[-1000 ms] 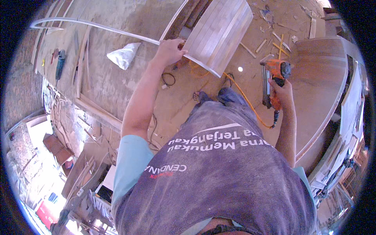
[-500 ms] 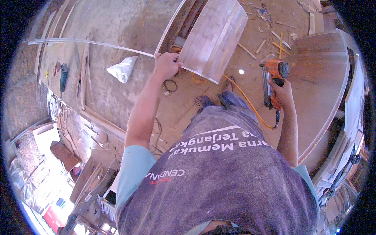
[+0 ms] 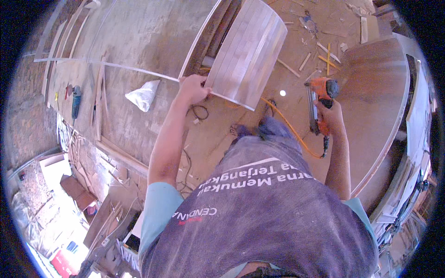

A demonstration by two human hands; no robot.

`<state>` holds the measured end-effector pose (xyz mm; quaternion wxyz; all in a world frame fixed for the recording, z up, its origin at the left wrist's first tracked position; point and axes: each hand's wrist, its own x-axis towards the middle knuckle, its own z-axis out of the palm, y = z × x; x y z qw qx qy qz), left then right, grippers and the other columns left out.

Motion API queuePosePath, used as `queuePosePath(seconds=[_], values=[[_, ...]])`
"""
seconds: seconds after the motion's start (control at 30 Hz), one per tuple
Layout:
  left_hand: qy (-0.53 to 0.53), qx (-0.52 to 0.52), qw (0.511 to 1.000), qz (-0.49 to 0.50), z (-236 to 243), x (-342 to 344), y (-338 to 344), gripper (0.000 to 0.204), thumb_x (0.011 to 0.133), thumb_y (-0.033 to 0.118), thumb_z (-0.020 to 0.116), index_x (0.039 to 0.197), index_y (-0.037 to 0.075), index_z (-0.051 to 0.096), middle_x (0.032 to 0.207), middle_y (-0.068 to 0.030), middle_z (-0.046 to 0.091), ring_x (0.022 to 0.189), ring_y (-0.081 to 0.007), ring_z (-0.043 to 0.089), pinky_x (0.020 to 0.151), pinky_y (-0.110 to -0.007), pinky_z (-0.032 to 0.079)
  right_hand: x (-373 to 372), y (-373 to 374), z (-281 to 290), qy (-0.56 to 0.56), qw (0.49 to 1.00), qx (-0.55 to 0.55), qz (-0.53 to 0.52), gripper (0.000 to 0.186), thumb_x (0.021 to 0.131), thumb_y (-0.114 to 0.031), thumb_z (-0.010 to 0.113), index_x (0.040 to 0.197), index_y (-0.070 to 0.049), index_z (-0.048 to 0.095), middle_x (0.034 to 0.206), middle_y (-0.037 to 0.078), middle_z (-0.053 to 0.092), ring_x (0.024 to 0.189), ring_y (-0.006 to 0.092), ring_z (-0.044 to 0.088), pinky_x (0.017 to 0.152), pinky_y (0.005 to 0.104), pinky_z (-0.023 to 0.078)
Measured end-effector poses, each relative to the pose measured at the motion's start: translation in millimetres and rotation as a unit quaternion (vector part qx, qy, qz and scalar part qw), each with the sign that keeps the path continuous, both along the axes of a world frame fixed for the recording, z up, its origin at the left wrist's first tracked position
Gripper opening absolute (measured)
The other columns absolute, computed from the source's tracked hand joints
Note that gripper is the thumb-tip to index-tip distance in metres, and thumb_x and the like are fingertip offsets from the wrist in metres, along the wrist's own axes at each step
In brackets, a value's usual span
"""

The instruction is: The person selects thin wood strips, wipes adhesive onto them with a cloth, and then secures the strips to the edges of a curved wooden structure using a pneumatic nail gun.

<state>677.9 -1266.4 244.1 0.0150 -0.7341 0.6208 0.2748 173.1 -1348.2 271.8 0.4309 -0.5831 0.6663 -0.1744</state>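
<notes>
My left hand (image 3: 192,89) grips a long thin pale wood strip (image 3: 106,65) that runs far to the left, right at the lower edge of a curved slatted wooden panel (image 3: 248,51). My right hand (image 3: 330,113) holds an orange nail gun (image 3: 320,99) pointing down, with an orange hose (image 3: 289,127) trailing from it across the floor. My torso in a grey printed shirt fills the lower middle of the view.
A large curved brown wooden top (image 3: 378,92) lies at the right. A white bag (image 3: 143,95) and a blue power tool (image 3: 75,102) lie on the dusty floor at left. Wood offcuts (image 3: 324,51) are scattered ahead; boards and clutter lie at lower left.
The view has shifted slightly. My left hand with the strip stays at the curved panel's edge, and the nail gun in my right hand remains in about the same place.
</notes>
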Motion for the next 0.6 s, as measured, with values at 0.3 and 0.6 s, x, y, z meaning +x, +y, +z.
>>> queuePosePath(seconds=[0.3, 0.6], values=[[0.097, -0.225, 0.937, 0.247, -17, -38, -76, 0.059, 0.081, 0.046, 0.079, 0.124, 0.006, 0.072, 0.109, -0.0209, 0.075, 0.105, -0.0370, 0.072, 0.092, -0.047, 0.055, 2, -60, 27, 0.004, 1.000, -0.009, 0.030, 0.025, 0.090, -0.022, 0.080, 0.093, -0.003, 0.064, 0.065, -0.002, 0.056, 0.049, 0.0101, 0.052, 0.045, 0.0296, 0.042], [0.093, -0.073, 0.923, 0.367, -27, -52, -126, 0.046, 0.081, 0.044, 0.081, 0.100, 0.003, 0.078, 0.100, -0.0229, 0.075, 0.096, -0.0381, 0.073, 0.086, -0.044, 0.055, 49, -223, 26, 0.028, 0.991, 0.028, 0.128, 0.026, 0.086, -0.016, 0.081, 0.104, -0.002, 0.069, 0.083, 0.002, 0.068, 0.070, 0.0134, 0.061, 0.065, 0.0327, 0.049]])
